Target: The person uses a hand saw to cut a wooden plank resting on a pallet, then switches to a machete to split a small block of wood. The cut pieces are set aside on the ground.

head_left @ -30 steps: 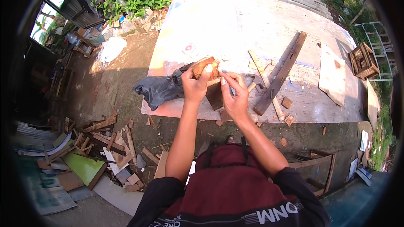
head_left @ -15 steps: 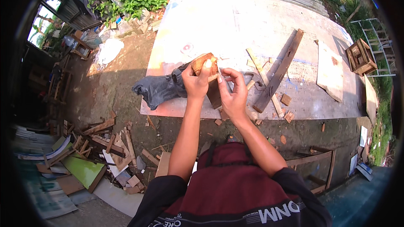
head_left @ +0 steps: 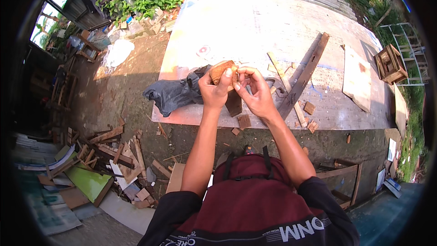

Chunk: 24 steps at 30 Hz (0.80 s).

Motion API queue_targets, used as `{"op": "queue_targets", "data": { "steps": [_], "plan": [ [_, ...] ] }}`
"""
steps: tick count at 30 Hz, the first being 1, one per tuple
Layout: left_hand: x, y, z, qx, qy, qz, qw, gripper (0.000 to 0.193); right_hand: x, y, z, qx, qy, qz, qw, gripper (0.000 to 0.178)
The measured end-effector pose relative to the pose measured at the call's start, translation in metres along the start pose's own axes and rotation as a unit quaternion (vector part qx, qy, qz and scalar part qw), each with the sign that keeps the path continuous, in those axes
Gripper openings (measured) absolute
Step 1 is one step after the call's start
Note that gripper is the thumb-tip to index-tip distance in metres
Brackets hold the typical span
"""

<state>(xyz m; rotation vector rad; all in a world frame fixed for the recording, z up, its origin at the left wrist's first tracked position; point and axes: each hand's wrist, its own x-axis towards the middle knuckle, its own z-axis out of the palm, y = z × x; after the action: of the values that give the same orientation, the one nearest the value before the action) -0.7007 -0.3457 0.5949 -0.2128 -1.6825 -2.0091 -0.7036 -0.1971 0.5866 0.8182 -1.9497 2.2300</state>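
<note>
A short brown wooden block (head_left: 220, 71) is held up over the near edge of the large pale board. My left hand (head_left: 213, 92) is closed around it, thumb lying along its face. My right hand (head_left: 257, 94) pinches at the block's right end with thumb and fingers; any small thing between those fingertips is too hidden to make out. Just left of my left hand lies a crumpled dark plastic bag (head_left: 170, 96). Below the hands, a dark wood piece (head_left: 233, 105) and a small square block (head_left: 244, 121) rest near the board's edge.
On the pale board (head_left: 273, 23) lie a long dark plank (head_left: 306, 73), a thin stick (head_left: 283, 75), small offcuts (head_left: 309, 107) and a flat panel (head_left: 356, 77). A wooden crate (head_left: 390, 64) stands at the right. Scrap wood (head_left: 114, 148) is heaped at lower left.
My right hand's fingers have curled in closer against the block's right end. The block has dropped slightly and turned a little; my left hand keeps hold of it.
</note>
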Motion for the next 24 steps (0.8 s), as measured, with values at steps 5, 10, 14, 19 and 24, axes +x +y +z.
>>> {"op": "queue_targets", "data": {
  "steps": [5,10,14,19,24],
  "plan": [
    [0.0017,0.0006,-0.0015,0.015,0.008,0.015,1.000,0.033,0.0066,-0.0065,-0.0006,0.038,-0.027,0.005,0.999,0.035],
    [0.0029,0.0003,-0.0020,0.018,0.006,0.004,1.000,0.034,0.0056,-0.0073,-0.0022,0.074,-0.036,0.035,0.996,0.032],
    [0.0035,-0.0010,-0.0002,0.025,0.008,0.014,1.000,0.034,0.0045,-0.0036,-0.0013,0.060,-0.022,0.019,0.998,0.031],
    [0.0063,0.0002,0.0014,0.038,0.008,0.017,0.999,0.034,0.0023,0.0004,0.0016,0.040,-0.003,-0.005,0.999,0.032],
    [0.0096,-0.0033,-0.0021,0.043,0.013,0.016,0.999,0.035,0.0004,-0.0015,0.0020,0.007,0.001,0.003,1.000,0.040]
  ]
}}
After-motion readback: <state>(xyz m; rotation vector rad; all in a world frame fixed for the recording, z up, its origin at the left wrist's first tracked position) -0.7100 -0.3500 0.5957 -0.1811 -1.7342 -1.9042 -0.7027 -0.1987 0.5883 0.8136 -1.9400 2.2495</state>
